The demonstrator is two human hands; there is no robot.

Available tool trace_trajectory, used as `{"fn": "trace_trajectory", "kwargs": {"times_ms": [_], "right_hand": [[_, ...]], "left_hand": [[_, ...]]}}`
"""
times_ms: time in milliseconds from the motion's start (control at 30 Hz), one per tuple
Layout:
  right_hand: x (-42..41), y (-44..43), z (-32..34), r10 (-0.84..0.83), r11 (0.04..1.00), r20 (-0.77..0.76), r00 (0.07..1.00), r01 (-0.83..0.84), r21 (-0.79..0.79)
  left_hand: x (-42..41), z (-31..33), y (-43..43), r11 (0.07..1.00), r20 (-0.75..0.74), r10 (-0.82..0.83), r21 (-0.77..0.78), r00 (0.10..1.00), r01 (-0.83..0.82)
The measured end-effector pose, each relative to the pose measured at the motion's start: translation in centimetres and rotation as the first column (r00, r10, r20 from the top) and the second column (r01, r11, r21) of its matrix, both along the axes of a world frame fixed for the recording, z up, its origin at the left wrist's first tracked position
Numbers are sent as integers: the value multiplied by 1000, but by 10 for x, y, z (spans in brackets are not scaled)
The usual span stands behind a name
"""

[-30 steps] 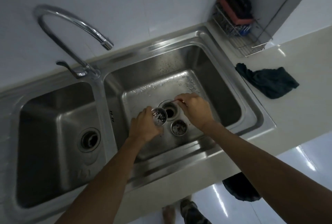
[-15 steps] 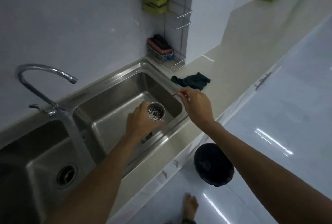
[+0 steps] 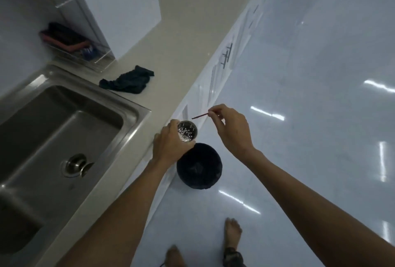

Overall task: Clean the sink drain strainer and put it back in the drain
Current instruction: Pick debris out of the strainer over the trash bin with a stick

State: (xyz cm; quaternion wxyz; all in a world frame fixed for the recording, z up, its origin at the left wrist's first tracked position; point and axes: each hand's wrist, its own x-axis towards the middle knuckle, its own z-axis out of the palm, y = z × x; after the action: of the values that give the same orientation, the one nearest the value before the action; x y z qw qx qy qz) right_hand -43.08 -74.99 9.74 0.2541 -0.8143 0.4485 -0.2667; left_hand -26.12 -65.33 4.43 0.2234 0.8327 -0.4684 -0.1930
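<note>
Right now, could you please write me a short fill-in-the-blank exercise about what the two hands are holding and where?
1. The left hand holds the perforated metal ____.
2. The right hand pinches a thin ____ between its fingertips.
3. On the floor just below the strainer cup stands a round black ____.
4. The dark cloth lies on the ____ beside the sink.

Missing words: strainer cup; stick; bin; countertop

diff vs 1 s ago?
The left hand carried the strainer out of the sink, past the counter edge, to above the black bin on the floor. The right hand went along with its thin stick. Both grips unchanged; the cloth and the stopper stayed put.
</note>
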Motion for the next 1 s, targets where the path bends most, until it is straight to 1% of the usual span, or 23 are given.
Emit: {"fn": "trace_trajectory", "kwargs": {"times_ms": [133, 267, 433, 600, 733, 833, 900, 1000], "right_hand": [[-37, -22, -67, -20, 992, -17, 1000, 22, 121], [-58, -35, -150, -30, 967, -33, 999, 37, 252], [-70, -30, -255, 0, 929, -53, 999, 20, 370], [-59, -13, -348, 11, 917, -46, 999, 8, 399], [-41, -2, -410, 52, 934, -46, 998, -32, 356], [-36, -3, -443, 5, 944, -92, 996, 26, 329], [-39, 1, -457, -42, 942, -93, 995, 70, 328], [-44, 10, -473, -45, 938, -89, 995, 72, 340]], "left_hand": [[-37, -68, -31, 997, -65, 20, 69, 998, -15], [-65, -147, -45, 987, -140, 79, 151, 987, -57], [-79, -244, -45, 987, -211, 123, 132, 970, -96], [-73, -324, -40, 995, -193, 45, 97, 980, -27], [-62, -371, -34, 997, -222, -12, 70, 975, 28], [-55, -396, -33, 998, -198, -8, 57, 980, 19], [-50, -410, -35, 998, -177, -11, 54, 984, 21], [-43, -426, -37, 997, -157, -33, 71, 987, 45]]}}
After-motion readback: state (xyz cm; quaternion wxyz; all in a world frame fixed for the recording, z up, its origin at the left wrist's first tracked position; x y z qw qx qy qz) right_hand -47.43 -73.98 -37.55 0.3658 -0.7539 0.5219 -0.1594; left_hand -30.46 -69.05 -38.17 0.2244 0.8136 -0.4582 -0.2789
